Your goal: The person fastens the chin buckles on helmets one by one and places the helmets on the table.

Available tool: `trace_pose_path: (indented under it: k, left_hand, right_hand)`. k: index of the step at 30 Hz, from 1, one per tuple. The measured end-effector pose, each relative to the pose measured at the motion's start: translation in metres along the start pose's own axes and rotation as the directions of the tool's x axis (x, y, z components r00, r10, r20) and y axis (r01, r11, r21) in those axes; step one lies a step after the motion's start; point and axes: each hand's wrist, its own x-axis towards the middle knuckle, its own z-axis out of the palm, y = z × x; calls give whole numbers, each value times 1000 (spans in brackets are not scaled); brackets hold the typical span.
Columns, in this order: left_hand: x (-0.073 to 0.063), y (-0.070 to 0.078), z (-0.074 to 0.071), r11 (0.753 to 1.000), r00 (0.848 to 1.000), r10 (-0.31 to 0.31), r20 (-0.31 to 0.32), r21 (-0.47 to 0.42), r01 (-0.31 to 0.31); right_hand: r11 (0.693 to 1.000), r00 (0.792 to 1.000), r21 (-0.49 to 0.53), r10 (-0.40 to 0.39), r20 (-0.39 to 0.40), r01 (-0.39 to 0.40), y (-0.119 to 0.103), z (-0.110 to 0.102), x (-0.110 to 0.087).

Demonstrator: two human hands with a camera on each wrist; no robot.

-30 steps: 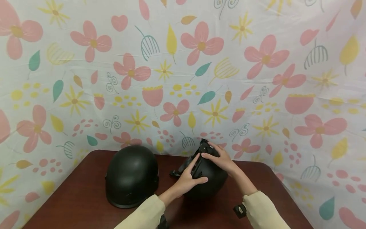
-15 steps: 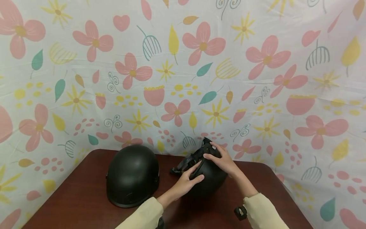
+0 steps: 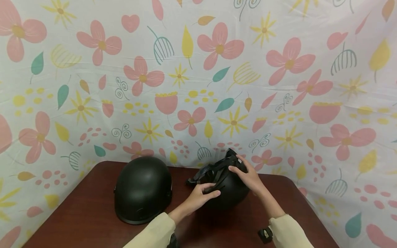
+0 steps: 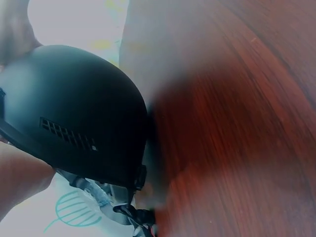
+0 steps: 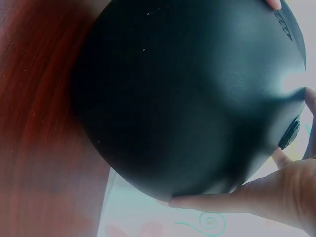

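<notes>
Some fingers of the left hand (image 3: 196, 199) are hidden from us at the rim of the tilted helmet (image 3: 231, 193). The right wrist view's top edge crops that helmet; the left wrist view cuts its straps (image 4: 132, 213) below. We cannot see inside the dome-up helmet (image 3: 142, 189). Sleeves (image 3: 152, 232) and the near side of the table (image 3: 83, 217) run out of the head view.

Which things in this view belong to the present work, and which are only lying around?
In the work:
- left hand
- right hand
- held helmet, between both hands

Apparently not in use:
- other helmet, untouched on the table
- flowered cloth behind
</notes>
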Motion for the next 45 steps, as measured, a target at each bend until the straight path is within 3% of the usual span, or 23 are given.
trace_pose_path:
  k: [9,25,34,45]
  left_hand:
    - [0,-7,-4,991,996,-77,-41,104,81]
    - [-1,-9,-11,998,999,12,-41,65,-9]
    - [-2,-12,-12,999,999,3,-39,51,-1]
    - [-4,-15,-14,994,999,-19,-42,106,24]
  right_hand:
    - [1000,1000,16,12,0,-12,2,-1,-2]
    - [996,1000,81,21,1,-21,14,-4,-4]
    - [988,999,155,24,-21,-20,23,-4,-8]
    - [944,999,327,48,17,-51,43,3,-14]
